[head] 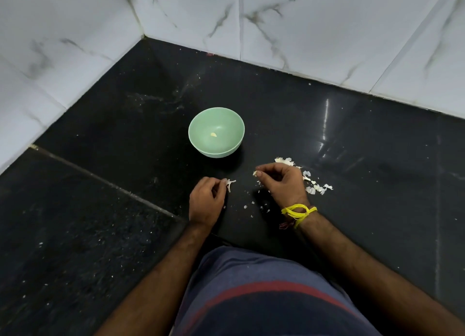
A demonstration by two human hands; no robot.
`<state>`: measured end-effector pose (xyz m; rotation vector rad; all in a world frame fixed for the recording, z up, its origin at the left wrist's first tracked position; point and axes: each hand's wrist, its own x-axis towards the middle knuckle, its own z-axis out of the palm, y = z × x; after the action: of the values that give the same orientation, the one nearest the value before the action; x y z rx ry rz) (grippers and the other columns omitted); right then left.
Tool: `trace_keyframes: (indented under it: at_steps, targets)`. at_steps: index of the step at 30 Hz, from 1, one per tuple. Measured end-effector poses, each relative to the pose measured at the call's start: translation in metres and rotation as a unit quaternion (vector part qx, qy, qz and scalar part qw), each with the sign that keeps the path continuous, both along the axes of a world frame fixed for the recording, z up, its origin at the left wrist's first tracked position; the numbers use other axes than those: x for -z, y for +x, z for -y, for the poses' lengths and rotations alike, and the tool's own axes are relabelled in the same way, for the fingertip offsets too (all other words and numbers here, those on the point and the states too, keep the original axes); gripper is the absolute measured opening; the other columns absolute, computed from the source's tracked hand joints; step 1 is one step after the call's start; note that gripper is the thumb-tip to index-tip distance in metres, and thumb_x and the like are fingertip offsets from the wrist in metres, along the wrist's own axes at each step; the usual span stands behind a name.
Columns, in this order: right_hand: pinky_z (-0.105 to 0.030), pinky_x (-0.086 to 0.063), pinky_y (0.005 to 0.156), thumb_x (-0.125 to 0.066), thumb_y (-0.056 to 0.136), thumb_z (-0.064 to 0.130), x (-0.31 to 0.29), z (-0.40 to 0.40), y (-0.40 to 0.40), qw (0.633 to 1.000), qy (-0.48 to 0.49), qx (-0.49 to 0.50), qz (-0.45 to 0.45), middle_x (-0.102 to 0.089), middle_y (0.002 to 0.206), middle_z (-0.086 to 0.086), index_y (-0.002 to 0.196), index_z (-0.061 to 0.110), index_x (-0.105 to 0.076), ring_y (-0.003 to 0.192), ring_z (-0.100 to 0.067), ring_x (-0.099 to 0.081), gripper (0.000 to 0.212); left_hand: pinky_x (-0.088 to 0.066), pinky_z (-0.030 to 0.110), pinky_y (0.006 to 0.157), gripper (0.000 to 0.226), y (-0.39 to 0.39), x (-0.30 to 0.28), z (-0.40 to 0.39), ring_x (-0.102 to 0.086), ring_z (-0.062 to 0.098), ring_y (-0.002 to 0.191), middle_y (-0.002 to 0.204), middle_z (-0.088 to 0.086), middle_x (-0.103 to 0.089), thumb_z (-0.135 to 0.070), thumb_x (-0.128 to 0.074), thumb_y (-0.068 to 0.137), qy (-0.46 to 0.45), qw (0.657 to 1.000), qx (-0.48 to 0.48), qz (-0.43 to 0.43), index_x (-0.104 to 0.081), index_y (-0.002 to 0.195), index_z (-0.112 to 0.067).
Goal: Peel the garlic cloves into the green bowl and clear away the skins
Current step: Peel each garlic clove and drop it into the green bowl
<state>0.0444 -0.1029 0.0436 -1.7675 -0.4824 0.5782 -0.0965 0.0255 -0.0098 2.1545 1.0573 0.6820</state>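
A green bowl (216,148) stands on the black stone counter, with one peeled garlic clove (213,134) lying inside it. In front of the bowl, my left hand (206,201) pinches a piece of white garlic skin (230,184) between its fingertips. To the right, my right hand (279,182) pinches a small garlic clove (255,173) at its fingertips. The two hands are apart, a little above the counter. A heap of garlic skins (313,182) lies just right of and behind my right hand.
Small skin flakes (247,206) are scattered on the counter (125,184) between my hands. White marble-tiled walls (327,33) enclose the counter at the back and left, meeting in a corner. A yellow thread is tied round my right wrist.
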Motion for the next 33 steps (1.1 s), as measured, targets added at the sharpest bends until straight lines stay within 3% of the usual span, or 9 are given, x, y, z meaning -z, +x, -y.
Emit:
trace_keyframes:
  at_steps: [4,9,14,17,21,25,28,33]
  targets:
    - [-0.018,-0.054,0.074,-0.076,0.080,0.011,-0.015,-0.032,0.004,0.993,-0.006,-0.041,0.111,-0.074,0.081,0.004,0.088,0.014,-0.076,0.075,-0.004,-0.069,0.008,-0.041,0.013,0.061,0.016,-0.002,0.009,-0.002,-0.052,0.009,0.062,0.072,-0.009,-0.055,-0.018,-0.079,0.085,-0.008,0.999,0.017,0.043,-0.067,0.074,-0.014]
    - [-0.026,-0.058,0.079,-0.076,0.078,0.009,-0.031,-0.086,0.011,0.973,-0.015,-0.075,0.220,-0.075,0.085,0.001,0.086,0.010,-0.076,0.078,-0.010,-0.070,0.009,-0.053,0.030,0.072,0.012,-0.004,0.016,-0.004,-0.058,0.010,0.077,0.092,-0.005,-0.064,-0.014,-0.071,0.088,-0.002,0.998,0.043,0.048,-0.067,0.099,-0.017]
    - [-0.023,-0.052,0.088,-0.067,0.082,0.008,-0.031,-0.137,0.025,0.947,-0.086,-0.105,0.293,-0.075,0.093,0.001,0.089,0.013,-0.076,0.089,-0.018,-0.069,0.013,-0.054,0.033,0.078,0.024,-0.005,0.018,-0.006,-0.064,0.018,0.091,0.103,0.000,-0.064,-0.019,-0.052,0.091,0.034,0.996,0.072,0.025,-0.071,0.105,-0.014]
    - [-0.013,-0.044,0.089,-0.055,0.084,0.000,-0.034,-0.148,0.031,0.947,-0.122,-0.102,0.277,-0.075,0.095,0.001,0.090,0.014,-0.076,0.095,-0.017,-0.068,0.026,-0.055,0.037,0.076,0.027,-0.006,0.021,-0.006,-0.064,0.021,0.092,0.103,0.001,-0.064,-0.023,-0.047,0.091,0.034,0.996,0.077,0.007,-0.071,0.102,-0.014]
    - [-0.026,-0.056,0.080,-0.048,0.076,-0.005,-0.037,-0.131,0.037,0.978,-0.062,-0.048,0.194,-0.072,0.076,0.003,0.079,0.015,-0.074,0.076,-0.011,-0.067,0.033,-0.054,0.043,0.072,0.029,-0.005,0.018,-0.007,-0.062,0.024,0.087,0.099,0.002,-0.062,-0.025,-0.041,0.088,0.017,0.997,0.072,0.002,-0.067,0.092,-0.012]
    - [-0.022,-0.044,0.067,-0.039,0.082,-0.008,-0.023,-0.098,0.036,0.986,-0.084,-0.034,0.140,-0.061,0.071,0.012,0.084,0.018,-0.069,0.064,-0.002,-0.054,0.039,-0.052,0.043,0.073,0.027,-0.006,0.014,-0.006,-0.060,0.024,0.087,0.096,0.001,-0.060,-0.026,-0.038,0.087,0.014,0.997,0.073,-0.002,-0.063,0.088,-0.014]
    - [-0.023,-0.044,0.065,-0.040,0.086,-0.007,-0.010,-0.070,0.025,0.986,-0.102,-0.045,0.127,-0.060,0.071,0.009,0.087,0.022,-0.067,0.063,-0.006,-0.052,0.039,-0.051,0.041,0.071,0.022,-0.006,0.013,-0.005,-0.059,0.023,0.086,0.095,0.000,-0.059,-0.026,-0.040,0.087,0.026,0.997,0.072,-0.015,-0.060,0.087,-0.016]
    - [-0.042,-0.059,0.076,-0.055,0.085,-0.005,0.010,-0.031,0.011,0.991,-0.106,-0.029,0.077,-0.068,0.073,0.002,0.089,0.020,-0.067,0.070,-0.017,-0.067,0.028,-0.051,0.039,0.066,0.009,-0.006,0.017,-0.003,-0.056,0.017,0.081,0.093,-0.004,-0.057,-0.024,-0.051,0.089,0.048,0.996,0.071,-0.027,-0.058,0.089,-0.019]
